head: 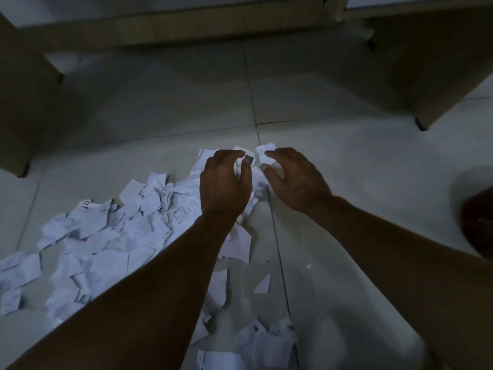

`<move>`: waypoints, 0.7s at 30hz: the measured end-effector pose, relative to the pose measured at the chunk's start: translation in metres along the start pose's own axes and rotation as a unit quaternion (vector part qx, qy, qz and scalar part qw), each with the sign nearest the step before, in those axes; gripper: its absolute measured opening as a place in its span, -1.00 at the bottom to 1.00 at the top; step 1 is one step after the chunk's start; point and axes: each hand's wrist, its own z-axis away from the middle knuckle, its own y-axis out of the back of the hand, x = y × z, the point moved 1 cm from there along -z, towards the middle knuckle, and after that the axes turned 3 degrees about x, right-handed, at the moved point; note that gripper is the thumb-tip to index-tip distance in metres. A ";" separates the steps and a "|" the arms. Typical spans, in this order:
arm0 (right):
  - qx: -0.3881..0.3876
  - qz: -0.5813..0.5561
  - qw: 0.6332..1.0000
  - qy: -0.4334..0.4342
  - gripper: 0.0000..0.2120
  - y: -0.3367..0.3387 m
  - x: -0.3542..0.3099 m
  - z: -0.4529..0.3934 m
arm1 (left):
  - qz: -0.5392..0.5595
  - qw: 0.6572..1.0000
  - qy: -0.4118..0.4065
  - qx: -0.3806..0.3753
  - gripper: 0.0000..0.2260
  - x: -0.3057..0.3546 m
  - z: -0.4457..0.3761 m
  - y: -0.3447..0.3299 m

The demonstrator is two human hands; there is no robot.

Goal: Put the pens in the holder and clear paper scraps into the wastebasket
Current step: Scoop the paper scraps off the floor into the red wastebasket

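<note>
Several torn white paper scraps (106, 236) lie strewn over the pale tiled floor, from the left edge toward the middle, with more near the bottom (261, 340). Both of my hands reach to the far end of the pile. My left hand (224, 185) is curled, its fingers closed over a few scraps (240, 166). Just to its right, my right hand (293, 177) pinches a small scrap (264, 152) between thumb and forefinger. No pens or pen holder are in view.
Wooden furniture panels with dark feet stand at the left (24, 108) and right (426, 65), with a low panel across the back (186, 25). A dark reddish round object (478, 222), partly cut off, sits at the right edge. The light is dim.
</note>
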 end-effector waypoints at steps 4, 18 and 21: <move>-0.046 0.027 0.998 0.017 -0.51 -0.043 0.018 -0.027 | -0.156 0.987 -0.027 -0.009 -0.59 -0.047 -0.007 -0.022; -0.021 0.093 0.984 0.149 -0.46 -0.101 0.053 -0.015 | -0.221 0.968 0.037 -0.116 -0.44 -0.087 0.033 -0.049; 0.071 0.051 0.976 0.197 -0.62 -0.091 0.053 0.005 | -0.198 0.978 -0.020 -0.068 -0.46 -0.081 0.041 -0.038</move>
